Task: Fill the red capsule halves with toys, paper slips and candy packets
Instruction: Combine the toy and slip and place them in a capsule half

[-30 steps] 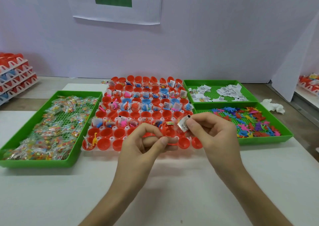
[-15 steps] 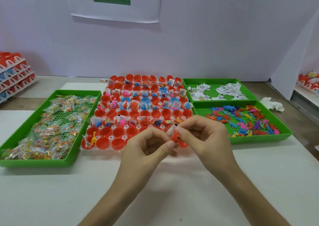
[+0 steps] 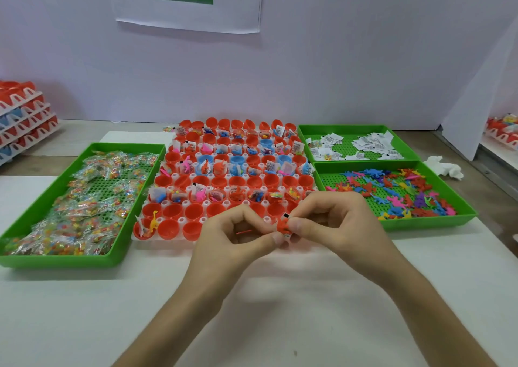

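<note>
A white rack [image 3: 168,237] of red capsule halves [image 3: 168,227] stands mid-table; many halves hold toys, slips and candy, and several near ones are bare. In front of its near edge my left hand [image 3: 232,243] and my right hand [image 3: 333,226] meet. Together their fingertips pinch a small red toy [image 3: 282,225] with a folded paper slip [image 3: 287,236] against it. A green tray of candy packets [image 3: 84,198] lies left. Two green trays lie right: paper slips [image 3: 364,145] at the back, coloured toys [image 3: 392,192] nearer.
Stacked racks of capsules [image 3: 22,119] stand at the far left edge and more capsule racks [image 3: 504,133] at the far right. A crumpled white tissue [image 3: 445,167] lies beside the toy tray. A white wall with a paper sheet [image 3: 190,2] backs the table.
Both hands have drawn back toward me from over the rack's near row. The slip, held up apart in my right hand before, is now pressed together with the red toy between both hands.
</note>
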A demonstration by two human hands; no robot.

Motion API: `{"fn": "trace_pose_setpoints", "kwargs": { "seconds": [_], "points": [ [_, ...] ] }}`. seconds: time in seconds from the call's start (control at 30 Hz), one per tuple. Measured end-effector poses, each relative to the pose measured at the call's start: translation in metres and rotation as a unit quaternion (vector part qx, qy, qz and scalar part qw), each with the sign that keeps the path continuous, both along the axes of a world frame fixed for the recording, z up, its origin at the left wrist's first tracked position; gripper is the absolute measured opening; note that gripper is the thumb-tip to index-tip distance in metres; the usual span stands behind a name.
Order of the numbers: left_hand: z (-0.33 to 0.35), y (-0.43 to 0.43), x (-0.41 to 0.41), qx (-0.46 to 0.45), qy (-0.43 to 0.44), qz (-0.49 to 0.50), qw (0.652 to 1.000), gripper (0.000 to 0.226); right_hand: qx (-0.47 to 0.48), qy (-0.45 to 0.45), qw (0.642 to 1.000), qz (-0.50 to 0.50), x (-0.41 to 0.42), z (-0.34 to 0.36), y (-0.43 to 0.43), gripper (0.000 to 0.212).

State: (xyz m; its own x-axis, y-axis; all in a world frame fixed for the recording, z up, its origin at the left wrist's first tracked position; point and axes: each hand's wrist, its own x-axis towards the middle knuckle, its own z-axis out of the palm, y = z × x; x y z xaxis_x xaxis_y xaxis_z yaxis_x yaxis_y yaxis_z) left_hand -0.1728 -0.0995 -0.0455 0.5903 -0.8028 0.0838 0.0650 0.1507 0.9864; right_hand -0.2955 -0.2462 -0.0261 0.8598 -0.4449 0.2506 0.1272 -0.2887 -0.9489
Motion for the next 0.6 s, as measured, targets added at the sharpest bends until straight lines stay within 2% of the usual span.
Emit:
{"fn": "trace_pose_setpoints", "kwargs": {
  "seconds": [0.17, 0.3, 0.53, 0.6],
  "points": [
    [0.001, 0.001, -0.002, 0.011, -0.001, -0.007, 1.0, 0.029, -0.038, 0.029, 0.999, -0.01, -0.003, 0.002, -0.005, 0.006],
    [0.001, 0.0, -0.004, 0.011, -0.002, -0.006, 1.0, 0.017, -0.041, 0.041, 0.998, 0.005, -0.003, 0.001, -0.005, 0.006],
    [-0.004, -0.001, -0.003, 0.012, -0.005, 0.02, 1.0, 0.022, -0.053, 0.013, 0.997, -0.05, 0.004, -0.005, 0.007, 0.011],
    [-0.004, -0.001, -0.003, 0.005, 0.026, 0.02, 0.999, 0.026, -0.036, -0.004, 0.998, -0.059, 0.007, -0.009, 0.011, 0.013]
  ]
}}
